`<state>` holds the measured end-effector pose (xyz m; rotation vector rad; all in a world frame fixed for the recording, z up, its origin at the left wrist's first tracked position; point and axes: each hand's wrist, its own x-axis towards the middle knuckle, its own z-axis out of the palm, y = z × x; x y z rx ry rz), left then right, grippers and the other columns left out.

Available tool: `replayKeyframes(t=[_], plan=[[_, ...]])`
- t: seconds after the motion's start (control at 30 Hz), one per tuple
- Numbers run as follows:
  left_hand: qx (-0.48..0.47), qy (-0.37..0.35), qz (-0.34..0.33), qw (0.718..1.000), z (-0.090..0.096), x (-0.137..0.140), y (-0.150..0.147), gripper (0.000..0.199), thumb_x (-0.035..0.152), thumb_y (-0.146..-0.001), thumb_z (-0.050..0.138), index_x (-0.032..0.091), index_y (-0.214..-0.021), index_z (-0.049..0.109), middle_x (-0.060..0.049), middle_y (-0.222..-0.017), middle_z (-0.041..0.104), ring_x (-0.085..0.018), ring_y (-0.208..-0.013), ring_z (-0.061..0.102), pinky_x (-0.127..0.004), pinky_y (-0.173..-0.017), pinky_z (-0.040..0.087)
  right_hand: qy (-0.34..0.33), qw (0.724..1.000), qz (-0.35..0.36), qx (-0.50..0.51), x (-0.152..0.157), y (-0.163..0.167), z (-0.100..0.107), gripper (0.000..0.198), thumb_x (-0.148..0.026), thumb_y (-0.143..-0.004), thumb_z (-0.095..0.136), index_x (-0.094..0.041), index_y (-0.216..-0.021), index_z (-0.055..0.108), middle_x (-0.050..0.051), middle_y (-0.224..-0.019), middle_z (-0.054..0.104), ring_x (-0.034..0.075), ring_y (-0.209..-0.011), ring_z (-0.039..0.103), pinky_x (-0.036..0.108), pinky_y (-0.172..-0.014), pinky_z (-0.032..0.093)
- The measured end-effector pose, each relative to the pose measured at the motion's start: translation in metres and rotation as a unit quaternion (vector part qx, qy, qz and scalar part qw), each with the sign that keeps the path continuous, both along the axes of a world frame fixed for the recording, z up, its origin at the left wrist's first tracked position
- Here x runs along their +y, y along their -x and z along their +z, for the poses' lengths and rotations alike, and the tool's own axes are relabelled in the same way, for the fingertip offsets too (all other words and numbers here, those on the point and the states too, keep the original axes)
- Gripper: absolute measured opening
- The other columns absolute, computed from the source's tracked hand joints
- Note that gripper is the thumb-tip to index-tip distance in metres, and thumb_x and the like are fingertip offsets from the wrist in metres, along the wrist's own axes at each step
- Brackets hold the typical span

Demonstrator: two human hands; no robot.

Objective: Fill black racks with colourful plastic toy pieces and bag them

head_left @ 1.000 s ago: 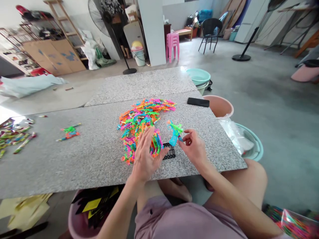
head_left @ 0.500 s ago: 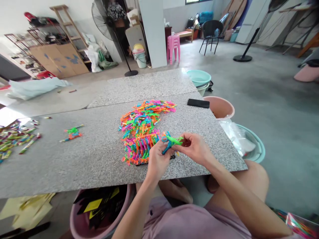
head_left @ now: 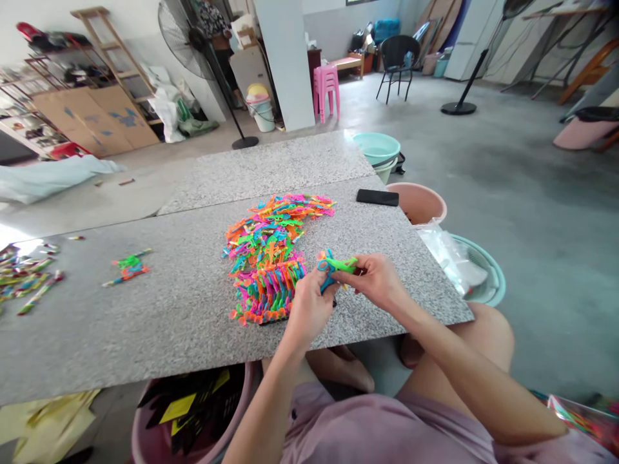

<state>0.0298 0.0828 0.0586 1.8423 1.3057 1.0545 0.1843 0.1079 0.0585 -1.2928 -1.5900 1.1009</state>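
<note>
My left hand (head_left: pixel 312 304) is closed on a blue plastic toy piece (head_left: pixel 327 278) with a ring-like end. In my right hand (head_left: pixel 374 278) a bright green plastic piece (head_left: pixel 343 264) is pinched between thumb and fingers, and it touches the blue one. A bit of orange shows just behind them. Left of my hands stands a tight row of upright colourful plastic pieces (head_left: pixel 265 293) on something dark, mostly hidden. Beyond it lies a loose heap of similar pieces (head_left: pixel 278 222) in orange, pink, green and blue.
On the speckled stone table (head_left: pixel 193 322) lie a black phone (head_left: pixel 378 197), a few toy pieces (head_left: pixel 129 265) and scattered shiny sticks (head_left: pixel 29 274). A pink tub (head_left: pixel 140 435) is under the front edge. Basins (head_left: pixel 438 201) stand to the right. Behind, a person (head_left: pixel 215 38) stands near a fan.
My view has turned slightly, so the table and room sit further left. The green piece is still held against the blue one, with my right fingers closer around it.
</note>
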Motion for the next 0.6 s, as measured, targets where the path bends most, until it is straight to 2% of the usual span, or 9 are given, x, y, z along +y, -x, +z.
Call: replayKeyframes(t=[0.07,0.1,0.23,0.4,0.47,0.6], plan=[[-0.006,0.009,-0.034,0.999,0.000,0.002,-0.001,0.013,0.014,-0.083,0.053,0.019,-0.089,0.064,-0.002,-0.080,0.064,-0.017,-0.072,0.059,-0.028,-0.071,0.048,0.004,1.000,0.007,-0.005,0.002,-0.004,0.002,0.045,-0.060,-0.070,0.072,-0.017,-0.058,0.063,-0.002,-0.046,0.054,0.010,-0.041,0.046,0.021,-0.039,0.029],[-0.003,0.007,-0.022,1.000,0.000,0.003,-0.003,0.012,0.014,-0.084,0.053,0.018,-0.087,0.063,-0.002,-0.078,0.064,-0.017,-0.071,0.059,-0.027,-0.069,0.047,0.002,1.000,0.007,0.001,0.002,-0.004,0.003,0.046,-0.060,-0.070,0.072,-0.017,-0.057,0.062,-0.002,-0.045,0.053,0.009,-0.040,0.046,0.020,-0.038,0.029],[0.009,-0.016,0.098,0.995,-0.007,0.001,-0.016,0.009,0.011,-0.081,0.054,0.017,-0.078,0.060,-0.001,-0.070,0.060,-0.016,-0.064,0.057,-0.025,-0.061,0.042,-0.001,0.999,0.002,0.038,0.002,0.000,0.002,0.046,-0.060,-0.071,0.071,-0.017,-0.059,0.060,-0.003,-0.045,0.051,0.008,-0.037,0.044,0.019,-0.035,0.027],[0.009,-0.022,0.147,0.989,-0.011,-0.007,-0.023,0.013,0.008,-0.079,0.053,0.017,-0.077,0.061,0.000,-0.066,0.058,-0.015,-0.060,0.055,-0.024,-0.059,0.039,0.033,0.998,0.014,0.054,-0.004,0.002,-0.002,0.048,-0.062,-0.074,0.068,-0.017,-0.060,0.057,-0.002,-0.046,0.052,0.010,-0.037,0.047,0.020,-0.036,0.030],[-0.024,-0.004,0.120,0.992,-0.011,-0.006,-0.019,0.010,0.011,-0.080,0.055,0.017,-0.077,0.063,-0.001,-0.067,0.059,-0.015,-0.062,0.056,-0.025,-0.061,0.040,0.013,1.000,0.016,0.024,-0.005,-0.002,0.000,0.047,-0.061,-0.077,0.065,-0.017,-0.062,0.058,-0.002,-0.048,0.052,0.009,-0.040,0.046,0.020,-0.038,0.030],[-0.114,0.085,-0.035,0.989,-0.005,0.002,-0.010,0.009,0.021,-0.080,0.062,0.018,-0.072,0.065,-0.002,-0.068,0.063,-0.017,-0.064,0.056,-0.026,-0.062,0.043,-0.099,0.987,0.033,-0.118,-0.004,-0.011,0.006,0.047,-0.057,-0.081,0.065,-0.017,-0.056,0.057,-0.003,-0.047,0.046,0.008,-0.045,0.039,0.022,-0.044,0.023]])
